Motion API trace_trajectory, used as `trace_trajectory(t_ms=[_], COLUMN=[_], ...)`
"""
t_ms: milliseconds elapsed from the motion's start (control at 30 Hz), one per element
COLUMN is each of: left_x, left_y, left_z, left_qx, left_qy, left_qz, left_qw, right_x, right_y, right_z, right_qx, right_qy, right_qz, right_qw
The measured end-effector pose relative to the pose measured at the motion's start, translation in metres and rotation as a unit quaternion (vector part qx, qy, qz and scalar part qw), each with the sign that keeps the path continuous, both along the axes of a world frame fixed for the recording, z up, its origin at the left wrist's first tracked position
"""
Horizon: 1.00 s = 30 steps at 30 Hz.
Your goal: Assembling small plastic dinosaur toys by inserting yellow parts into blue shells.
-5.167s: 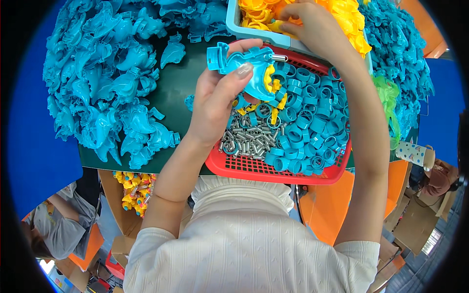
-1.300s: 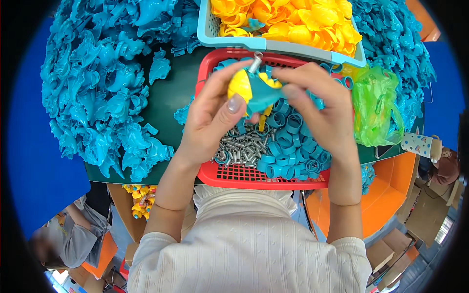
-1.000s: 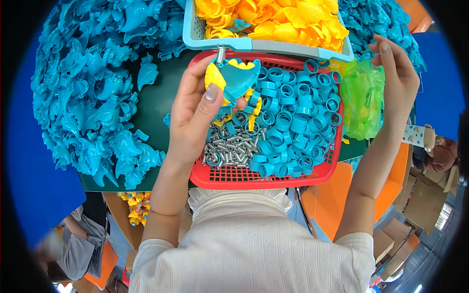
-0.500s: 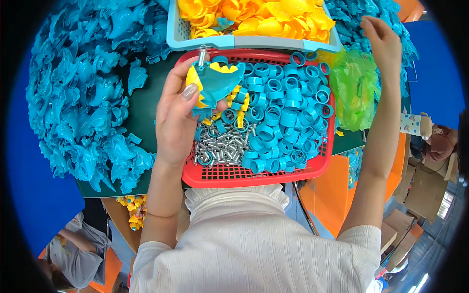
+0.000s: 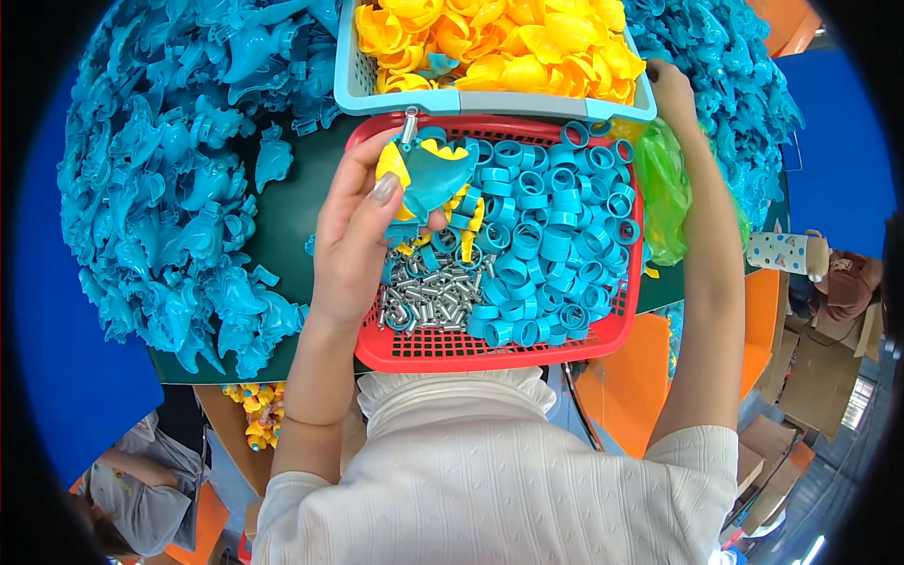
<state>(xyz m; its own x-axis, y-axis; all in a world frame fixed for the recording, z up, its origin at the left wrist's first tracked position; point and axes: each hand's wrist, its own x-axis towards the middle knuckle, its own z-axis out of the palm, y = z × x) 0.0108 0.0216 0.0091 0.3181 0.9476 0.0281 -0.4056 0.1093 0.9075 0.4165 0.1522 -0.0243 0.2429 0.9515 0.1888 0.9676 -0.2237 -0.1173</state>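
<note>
My left hand (image 5: 358,217) grips a teal plastic shell piece (image 5: 438,184) with yellow jagged edging, its thumb pressed on the near side. A small metal cylinder (image 5: 410,125) sticks up from the top of that piece. Below is a red basket (image 5: 471,362) holding many blue rings (image 5: 556,247), small metal cylinders (image 5: 433,301) and a few yellow jagged strips (image 5: 468,235). My right hand (image 5: 670,94) is at the right end of a light blue basket (image 5: 556,105), beside the right-hand heap of blue parts; its fingertips are hidden.
Yellow curved shells (image 5: 527,71) fill the light blue basket. A large heap of blue shell parts (image 5: 169,188) covers the left side, another heap (image 5: 734,104) the right. A green plastic bag (image 5: 662,188) lies beside my right forearm. Another person (image 5: 155,490) sits at the lower left.
My right hand has moved left and down, from over the right heap to the light blue basket's end. My left hand still holds the teal shell piece, slightly further right and lower in view.
</note>
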Motion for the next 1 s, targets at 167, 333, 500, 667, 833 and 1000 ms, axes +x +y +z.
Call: trace_trajectory(t_ms=[167, 333, 500, 667, 833, 1000], left_x=[-0.002, -0.004, -0.009, -0.012, -0.015, -0.016], left_y=[-0.002, 0.002, 0.001, 0.0, 0.003, 0.003], left_z=[-0.002, 0.001, -0.002, -0.008, -0.011, -0.009], left_qx=[-0.011, -0.015, -0.024, 0.014, 0.007, 0.006], left_qy=[0.017, -0.009, -0.095, -0.186, -0.217, -0.196], left_qz=[0.012, -0.009, -0.035, -0.065, -0.079, -0.091], left_qw=[1.0, 1.0, 0.995, 0.98, 0.973, 0.976], right_x=[-0.003, -0.013, -0.137, -0.199, -0.215, -0.222], right_y=[-0.032, -0.072, -0.128, -0.132, -0.135, -0.143], right_z=[0.041, 0.087, 0.099, 0.086, 0.08, 0.07], right_qx=[0.034, 0.138, 0.121, 0.108, 0.092, 0.067], right_qy=[0.547, 0.696, 0.46, 0.178, 0.245, 0.619], right_qz=[-0.021, 0.088, 0.279, 0.461, 0.48, 0.321], right_qw=[0.836, 0.7, 0.834, 0.862, 0.837, 0.713])
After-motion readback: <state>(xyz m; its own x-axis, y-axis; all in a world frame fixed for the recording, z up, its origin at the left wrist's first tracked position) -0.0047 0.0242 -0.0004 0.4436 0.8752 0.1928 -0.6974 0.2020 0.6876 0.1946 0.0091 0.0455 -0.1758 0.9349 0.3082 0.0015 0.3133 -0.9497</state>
